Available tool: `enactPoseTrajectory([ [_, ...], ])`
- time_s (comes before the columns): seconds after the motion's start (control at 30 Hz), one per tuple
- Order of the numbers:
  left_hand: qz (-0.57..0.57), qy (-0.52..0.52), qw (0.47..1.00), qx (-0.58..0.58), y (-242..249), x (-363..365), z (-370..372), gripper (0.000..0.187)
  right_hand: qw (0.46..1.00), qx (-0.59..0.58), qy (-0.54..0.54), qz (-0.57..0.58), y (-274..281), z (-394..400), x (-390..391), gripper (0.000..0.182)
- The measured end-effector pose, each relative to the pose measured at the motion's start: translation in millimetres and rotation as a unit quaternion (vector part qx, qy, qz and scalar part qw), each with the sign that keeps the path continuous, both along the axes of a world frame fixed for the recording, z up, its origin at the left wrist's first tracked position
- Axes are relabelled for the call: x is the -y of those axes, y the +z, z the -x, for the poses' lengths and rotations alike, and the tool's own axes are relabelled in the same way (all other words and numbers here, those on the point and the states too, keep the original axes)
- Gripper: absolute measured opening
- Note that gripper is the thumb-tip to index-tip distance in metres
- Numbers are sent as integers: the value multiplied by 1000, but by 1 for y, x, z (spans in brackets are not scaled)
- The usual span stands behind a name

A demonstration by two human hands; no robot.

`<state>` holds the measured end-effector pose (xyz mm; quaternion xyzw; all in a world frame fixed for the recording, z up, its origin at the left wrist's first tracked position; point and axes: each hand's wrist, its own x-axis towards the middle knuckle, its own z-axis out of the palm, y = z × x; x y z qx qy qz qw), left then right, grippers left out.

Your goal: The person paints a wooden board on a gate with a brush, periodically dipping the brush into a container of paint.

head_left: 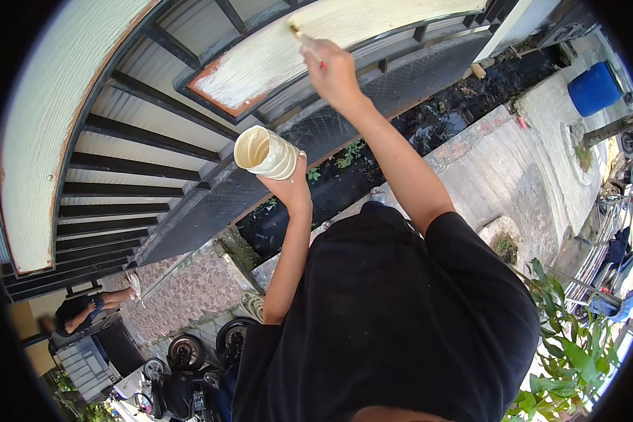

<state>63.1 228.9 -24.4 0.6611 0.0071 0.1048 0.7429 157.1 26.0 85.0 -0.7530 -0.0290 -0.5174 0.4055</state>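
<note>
My left hand (292,186) is wrapped round a cream plastic cup (274,158), its rim and sides smeared with pale paint. The cup tilts so that its mouth faces up and left, with paint coating the inner wall. A paintbrush (297,32) is gripped in my right hand (333,76), bristles pointing up and left. Its tip overlaps a long panel (359,29) coated in cream-white paint. Reddish-brown wood shows along the panel's lower left end, where the paint is streaky. A dark metal frame (225,109) borders that panel.
A second pale panel (46,133) and dark bars (137,144) fill the left. Below the fence runs a ditch with dark water (429,126), beside concrete paving (520,169). A blue barrel (595,89) stands right. Lower left are a person (81,313) and motorcycles (183,383).
</note>
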Motion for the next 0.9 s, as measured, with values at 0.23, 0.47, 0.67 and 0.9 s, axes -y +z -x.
enactPoseTrajectory([
  [0.23, 2, -9, 1000, -2, 9, 25, 11, 93, 984, -57, -130, -111, 0, 24, 103, 36],
  [0.47, -12, -15, 1000, -19, 3, 45, 8, 95, 972, -29, -232, -11, -2, 6, 180, 34],
  [0.67, -21, -14, 1000, -1, 8, 58, 10, 97, 989, -15, -148, 19, 3, -10, 106, 27],
  [0.9, -14, -3, 1000, 4, 3, 61, 4, 97, 998, -24, 15, -59, -19, 24, 83, 32],
])
